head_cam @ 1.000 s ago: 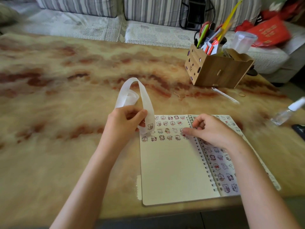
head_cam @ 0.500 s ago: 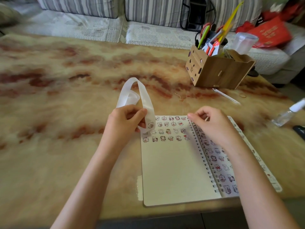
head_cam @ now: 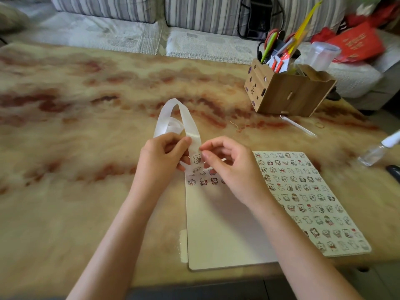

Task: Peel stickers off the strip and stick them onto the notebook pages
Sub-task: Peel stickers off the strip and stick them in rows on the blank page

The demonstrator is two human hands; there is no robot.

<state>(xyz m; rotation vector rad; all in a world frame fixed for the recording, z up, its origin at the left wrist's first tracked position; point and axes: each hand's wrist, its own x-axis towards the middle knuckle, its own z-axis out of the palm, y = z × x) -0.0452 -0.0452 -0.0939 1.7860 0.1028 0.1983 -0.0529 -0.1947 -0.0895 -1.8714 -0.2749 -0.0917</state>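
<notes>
strip (head_cam: 190, 126) pinched in left hand (head_cam: 161, 156) | right hand (head_cam: 227, 167) fingertips on it | notebook (head_cam: 216, 224) spine hidden

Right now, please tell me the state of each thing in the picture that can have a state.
notebook: open, flat on the table; right page full of stickers, left page mostly blank
sticker strip: looped, held up above the notebook
left hand: shut on the strip
right hand: fingertips pinching at a sticker on the strip
wooden organizer: upright, filled with pens and scissors
spray bottle: lying on its side, cap on
</notes>
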